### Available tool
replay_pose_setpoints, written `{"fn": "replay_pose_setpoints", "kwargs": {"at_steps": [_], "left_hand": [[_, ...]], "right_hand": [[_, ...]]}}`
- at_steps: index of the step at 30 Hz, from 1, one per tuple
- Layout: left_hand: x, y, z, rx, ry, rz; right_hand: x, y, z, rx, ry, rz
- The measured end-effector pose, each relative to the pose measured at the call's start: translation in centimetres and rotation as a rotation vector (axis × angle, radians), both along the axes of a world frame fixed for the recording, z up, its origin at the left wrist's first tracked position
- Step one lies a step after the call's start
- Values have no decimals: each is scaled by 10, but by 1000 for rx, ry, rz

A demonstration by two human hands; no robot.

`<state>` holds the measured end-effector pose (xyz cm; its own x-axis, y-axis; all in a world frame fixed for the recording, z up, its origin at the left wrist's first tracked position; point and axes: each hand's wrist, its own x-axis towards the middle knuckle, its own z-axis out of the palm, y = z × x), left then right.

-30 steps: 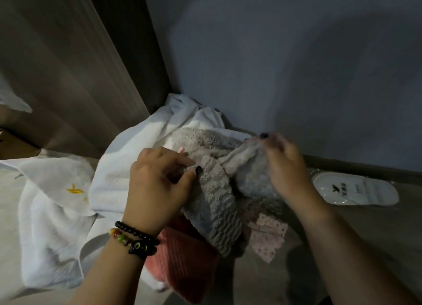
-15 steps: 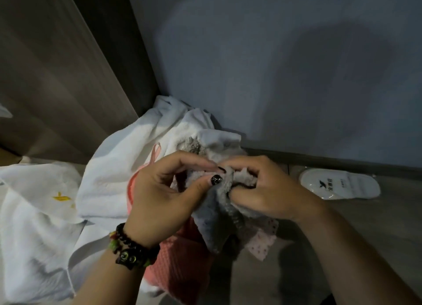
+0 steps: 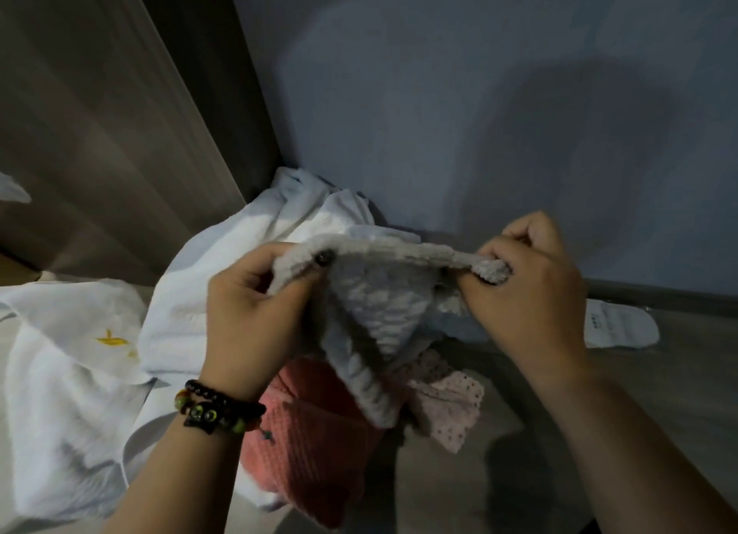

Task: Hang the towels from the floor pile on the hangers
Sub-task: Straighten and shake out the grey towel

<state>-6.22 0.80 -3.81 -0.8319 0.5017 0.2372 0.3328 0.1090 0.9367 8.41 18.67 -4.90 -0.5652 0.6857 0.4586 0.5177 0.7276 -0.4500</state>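
Note:
A grey ribbed towel (image 3: pixel 371 314) hangs between my two hands above the floor pile. My left hand (image 3: pixel 251 318), with bead bracelets at the wrist, pinches its upper left edge. My right hand (image 3: pixel 527 286) grips the upper right corner, so the top edge is stretched out between them. Below it lie a red waffle towel (image 3: pixel 315 449) and a pink dotted cloth (image 3: pixel 451 405). White towels (image 3: pixel 187 310) are heaped behind and to the left. No hanger is in view.
A white cloth with a yellow mark (image 3: pixel 80 334) lies on the floor at the left. A white slipper (image 3: pixel 619 326) sits by the baseboard at the right. A wooden panel (image 3: pixel 100 114) and a blue-grey wall (image 3: pixel 479 114) meet in the corner behind the pile.
My hands were close together bunching the grey towel; they have moved apart and spread its top edge out.

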Motion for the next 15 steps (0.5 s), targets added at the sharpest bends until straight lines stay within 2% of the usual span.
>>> {"fn": "replay_pose_setpoints", "kwargs": {"at_steps": [2,4,7,9,13,15], "left_hand": [[0,6,2,57,-81,152],[-2,9,3,59,-114,254],[0,12,2,-73,-61,345],[3,16,2,-143,-107,353],[18,12,-1,-183,-325,279],[33,3,1,-231,-324,272]], "right_hand": [[1,1,2,-37,14,-2],[2,3,4,-165,63,-14],[8,6,13,-621,199,-37],[10,3,16,-853,269,-86],[13,-16,24,-1036,328,-127],[18,-30,32,-1155,326,-136]]}}
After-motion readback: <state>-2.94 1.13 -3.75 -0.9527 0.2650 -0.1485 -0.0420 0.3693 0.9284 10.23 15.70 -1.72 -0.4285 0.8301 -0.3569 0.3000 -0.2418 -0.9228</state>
